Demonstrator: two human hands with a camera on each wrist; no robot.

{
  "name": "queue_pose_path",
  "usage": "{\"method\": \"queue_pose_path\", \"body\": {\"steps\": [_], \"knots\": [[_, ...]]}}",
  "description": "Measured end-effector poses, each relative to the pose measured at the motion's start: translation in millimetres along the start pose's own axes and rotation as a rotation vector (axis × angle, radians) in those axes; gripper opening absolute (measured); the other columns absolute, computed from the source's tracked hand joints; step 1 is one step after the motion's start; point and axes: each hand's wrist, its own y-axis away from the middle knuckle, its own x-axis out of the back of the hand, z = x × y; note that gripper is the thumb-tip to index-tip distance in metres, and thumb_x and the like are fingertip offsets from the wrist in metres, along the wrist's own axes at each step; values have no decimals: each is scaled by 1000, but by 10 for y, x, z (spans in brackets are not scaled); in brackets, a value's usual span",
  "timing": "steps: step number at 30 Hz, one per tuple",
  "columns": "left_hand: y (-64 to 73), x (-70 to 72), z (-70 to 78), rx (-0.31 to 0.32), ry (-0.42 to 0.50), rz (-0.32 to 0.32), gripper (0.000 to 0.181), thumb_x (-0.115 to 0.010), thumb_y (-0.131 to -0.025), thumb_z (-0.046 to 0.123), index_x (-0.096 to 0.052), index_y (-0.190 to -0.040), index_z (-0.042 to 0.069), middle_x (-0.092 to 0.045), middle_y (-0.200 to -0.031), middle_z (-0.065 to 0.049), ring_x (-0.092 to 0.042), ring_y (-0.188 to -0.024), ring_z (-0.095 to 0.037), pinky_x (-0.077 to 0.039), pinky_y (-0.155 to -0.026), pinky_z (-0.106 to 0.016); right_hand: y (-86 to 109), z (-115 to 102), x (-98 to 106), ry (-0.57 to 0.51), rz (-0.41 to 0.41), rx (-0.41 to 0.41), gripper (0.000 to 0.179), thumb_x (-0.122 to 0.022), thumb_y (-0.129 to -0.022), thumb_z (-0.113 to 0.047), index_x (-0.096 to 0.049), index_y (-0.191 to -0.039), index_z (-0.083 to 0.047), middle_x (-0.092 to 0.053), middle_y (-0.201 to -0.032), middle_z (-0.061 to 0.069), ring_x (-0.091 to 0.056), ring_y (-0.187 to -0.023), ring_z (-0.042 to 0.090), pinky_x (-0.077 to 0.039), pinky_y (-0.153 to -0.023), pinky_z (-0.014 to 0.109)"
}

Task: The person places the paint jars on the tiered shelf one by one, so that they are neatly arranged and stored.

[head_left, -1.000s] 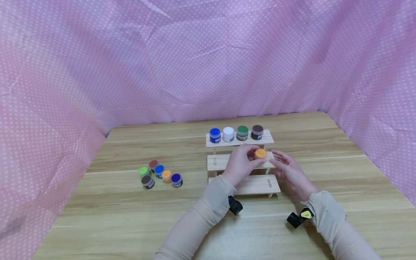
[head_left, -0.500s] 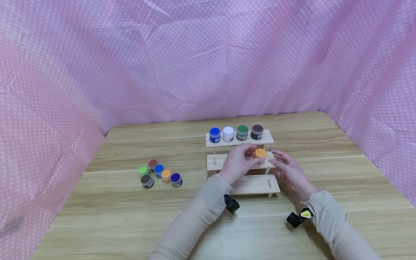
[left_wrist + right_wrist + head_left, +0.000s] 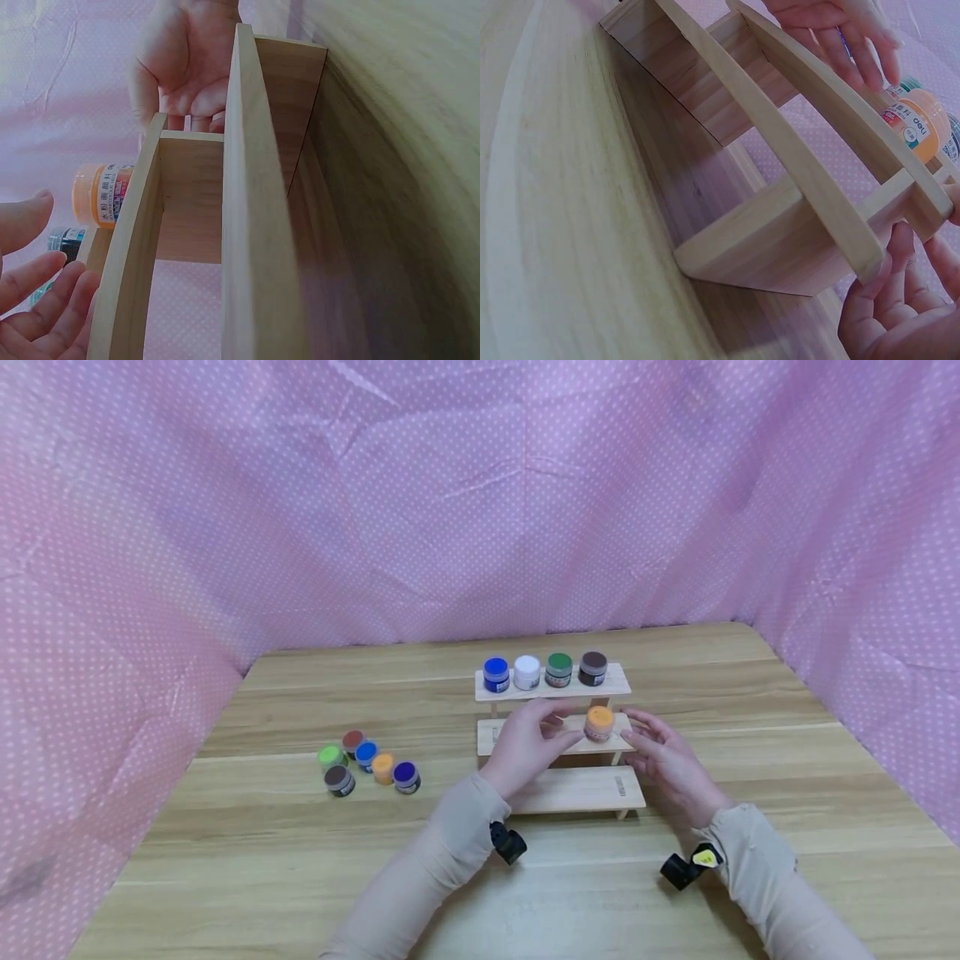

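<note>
An orange-lidded paint jar (image 3: 599, 724) stands upright near the right end of the middle step of a three-tier wooden display rack (image 3: 577, 789). Just left of the jar is my left hand (image 3: 522, 747), thumb and fingers spread apart, holding nothing. In the left wrist view a gap shows between those fingers and the orange jar (image 3: 103, 195). My right hand (image 3: 675, 768) holds the rack's right end, thumb and fingers at the middle step's end. The right wrist view shows the fingers (image 3: 911, 300) curled at the board ends.
On the top step stand blue, white, green and dark brown paint jars (image 3: 558, 670) in a row. Several more jars (image 3: 366, 756) cluster on the wooden table (image 3: 225, 852) to the left. Pink dotted cloth (image 3: 465, 527) hangs behind and at both sides.
My left hand has let go of the orange paint jar and drawn back to the left. The jar now stands on the middle step. My right hand has stayed at the rack's end.
</note>
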Motion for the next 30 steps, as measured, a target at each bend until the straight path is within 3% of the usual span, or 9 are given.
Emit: {"method": "queue_pose_path", "body": {"steps": [9, 22, 27, 30], "knots": [[197, 148, -66, -21, -24, 25, 37, -70, -83, 25, -62, -117, 11, -63, -112, -1, -62, -99, -13, -52, -87, -23, 3, -1, -4, 11, 15, 2, 43, -55, -94, -22, -38, -133, -19, -51, -105, -16, -53, -93, -3, -50, -84, 16], [438, 415, -276, -42, -6, 61, 29, -70, -83, 20, -64, -110, 10, -64, -106, -2, -62, -93, -12, -54, -86, -26, 2, 14, 1, 1, 17, -7, 48, -55, -94, -22, -35, -137, -17, -52, -103, -15, -54, -91, -4, -50, -84, 16], [506, 473, -322, -50, 25, 76, 27, -70, -82, 17, -65, -108, 10, -65, -104, -3, -62, -93, -13, -54, -87, -28, 2, 20, -9, -13, 17, -1, 41, -56, -93, -22, -40, -130, -21, -53, -101, -16, -55, -90, -4, -50, -83, 16], [542, 498, -349, -50, 33, 87, 26, -70, -82, 16, -65, -107, 10, -66, -104, -3, -62, -93, -14, -54, -87, -30, 0, 14, -18, -6, 13, 1, 48, -56, -93, -22, -36, -136, -17, -54, -101, -17, -55, -90, -4, -50, -83, 16]]}}
